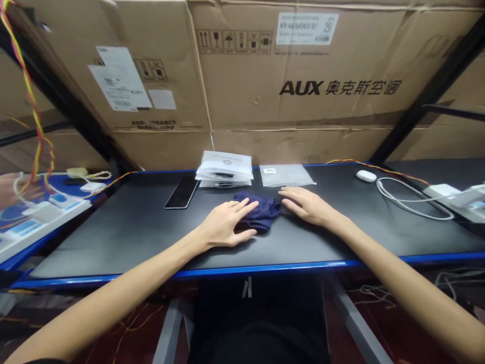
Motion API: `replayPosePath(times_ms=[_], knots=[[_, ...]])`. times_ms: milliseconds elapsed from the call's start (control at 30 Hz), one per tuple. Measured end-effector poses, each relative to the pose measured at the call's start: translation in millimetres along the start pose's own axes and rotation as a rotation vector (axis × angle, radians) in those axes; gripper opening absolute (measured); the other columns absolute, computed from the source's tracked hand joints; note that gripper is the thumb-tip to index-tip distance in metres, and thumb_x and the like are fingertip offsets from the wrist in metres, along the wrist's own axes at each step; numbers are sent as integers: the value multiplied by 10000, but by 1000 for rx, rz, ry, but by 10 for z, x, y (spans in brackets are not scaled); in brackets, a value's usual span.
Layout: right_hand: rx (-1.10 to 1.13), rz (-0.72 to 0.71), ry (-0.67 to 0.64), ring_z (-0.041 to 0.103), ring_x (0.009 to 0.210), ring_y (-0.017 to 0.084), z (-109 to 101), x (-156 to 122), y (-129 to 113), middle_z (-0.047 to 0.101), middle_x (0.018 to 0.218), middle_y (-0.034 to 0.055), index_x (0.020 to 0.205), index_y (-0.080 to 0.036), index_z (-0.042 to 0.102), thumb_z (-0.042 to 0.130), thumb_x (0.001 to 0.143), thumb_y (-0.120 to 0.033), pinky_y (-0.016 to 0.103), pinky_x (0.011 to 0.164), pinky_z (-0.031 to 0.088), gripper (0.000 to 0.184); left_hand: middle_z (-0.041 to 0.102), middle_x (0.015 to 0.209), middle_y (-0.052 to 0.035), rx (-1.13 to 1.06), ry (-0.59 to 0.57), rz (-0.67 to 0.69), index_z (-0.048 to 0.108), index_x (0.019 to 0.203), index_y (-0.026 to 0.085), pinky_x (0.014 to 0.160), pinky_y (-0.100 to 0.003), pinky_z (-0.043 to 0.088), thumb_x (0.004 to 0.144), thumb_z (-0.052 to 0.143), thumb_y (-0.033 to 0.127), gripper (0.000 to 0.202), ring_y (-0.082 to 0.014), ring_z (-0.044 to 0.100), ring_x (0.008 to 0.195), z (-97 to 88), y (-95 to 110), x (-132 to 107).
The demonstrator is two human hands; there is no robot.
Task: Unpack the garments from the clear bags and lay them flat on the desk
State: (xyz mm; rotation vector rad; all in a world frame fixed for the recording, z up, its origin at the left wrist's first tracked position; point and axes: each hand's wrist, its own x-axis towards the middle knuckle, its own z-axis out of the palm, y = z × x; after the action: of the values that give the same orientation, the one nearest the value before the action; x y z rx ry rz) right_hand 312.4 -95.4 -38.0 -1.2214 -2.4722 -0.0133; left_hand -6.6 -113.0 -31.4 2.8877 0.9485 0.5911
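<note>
While a person is leaning over a dark counter [132,237], seen from their own head, a small crumpled navy cloth [261,212] is lying at its middle. The left hand [223,227] is lying palm-down on the cloth's left half, its fingers [244,206] spread wide and flat, gripping nothing. The right hand [305,205] is lying flat at the cloth's right edge, with fingers [290,194] stretched out, touching or just beside the fabric; I cannot tell which. Just behind the cloth, a stack of white packets [225,169] and a clear flat bag [286,175] are sitting. Behind and left of the cloth, a black phone [182,192] is lying. Well to the cloth's right, a white earbud case [366,176] and a looped white cable [409,202] are lying. Soft fabric like this is probably calling for flat palms and even pressure from both sides, so that it is spreading rather than bunching.
</note>
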Motion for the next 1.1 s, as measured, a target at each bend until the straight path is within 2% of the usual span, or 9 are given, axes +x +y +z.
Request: replayPosePath(times_ms=[67, 133, 267, 400, 533, 667, 800, 967, 1100], knots=[[40, -59, -21, 585, 1296, 267, 14, -24, -135, 661, 1359, 128, 1308, -196, 652, 400, 1035, -387, 453, 1105, 471, 418, 543, 1480, -138, -123, 15, 11, 474, 1466, 196, 1028, -431, 510, 837, 602, 297, 650, -292, 633, 1208, -49, -23, -18], [57, -65, -31, 607, 1271, 270, 28, -49, -188, 675, 1338, 128, 1291, -193, 668, 416, 1031, -381, 450, 1085, 493, 408, 595, 1429, -100, -235, 4, 72, 572, 1357, 203, 1035, -411, 512, 763, 538, 152, 598, -263, 639, 1192, -106, -98, -40], [57, -26, -41, 633, 1236, 281, 31, -76, -136, 686, 1320, 130, 1265, -193, 685, 424, 1024, -373, 456, 1062, 514, 399, 656, 1349, -57, -217, -96, 182, 689, 1210, 224, 1169, -497, 380, 710, 513, 68, 552, -286, 529, 1330, -173, -258, -43], [75, 17, 33, 650, 1207, 265, -11, -74, -129, 705, 1288, 116, 1293, -194, 662, 421, 1024, -354, 436, 1059, 514, 395, 650, 1362, -58, -153, -115, 204, 670, 1291, 243, 1136, -437, 419, 872, 526, 109, 463, -248, 573, 1270, -148, -248, 6], [127, 74, 177, 678, 1154, 257, -35, -73, -252, 717, 1261, 114, 1286, -188, 655, 451, 1011, -369, 414, 1036, 526, 387, 692, 1273, -88, -122, -64, 167, 671, 1292, 211, 999, -377, 508, 968, 594, 327, 352, -244, 638, 1122, -46, -95, 89], [129, 131, 206, 700, 1111, 268, 25, -82, -415, 736, 1222, 101, 1242, -211, 670, 500, 987, -437, 434, 999, 550, 381, 730, 1068, -70, -244, 5, 25, 725, 1160, 200, 821, -303, 546, 942, 643, 385, 297, -202, 683, 926, 31, 88, 189], [81, 117, 60, 596, 1288, 314, 101, -78, -510, 626, 1399, 157, 1368, -176, 587, 560, 946, -526, 486, 1083, 489, 549, 727, 876, -32, -520, 98, -267, 710, 984, 188, 662, -253, 548, 922, 625, 355, 197, -159, 677, 751, -18, 191, 236], [81, 92, -54, 502, 1384, 307, 81, -92, -459, 551, 1483, 140, 1388, -184, 583, 473, 993, -449, 511, 1146, 422, 488, 663, 736, 2, -903, 248, -489, 579, 832, 180, 551, -259, 563, 838, 700, 457, 302, -155, 656, 646, -158, 143, 162], [143, 176, -108, 478, 1406, 280, 13, -155, -326, 556, 1483, 108, 1357, -191, 625, 323, 1041, -425, 504, 1186, 372, 495, 628, 798, 13, -937, 384, -589, 535, 879, 189, 551, -268, 580, 803, 726, 474, 352, -150, 659, 656, -248, 34, 28]])
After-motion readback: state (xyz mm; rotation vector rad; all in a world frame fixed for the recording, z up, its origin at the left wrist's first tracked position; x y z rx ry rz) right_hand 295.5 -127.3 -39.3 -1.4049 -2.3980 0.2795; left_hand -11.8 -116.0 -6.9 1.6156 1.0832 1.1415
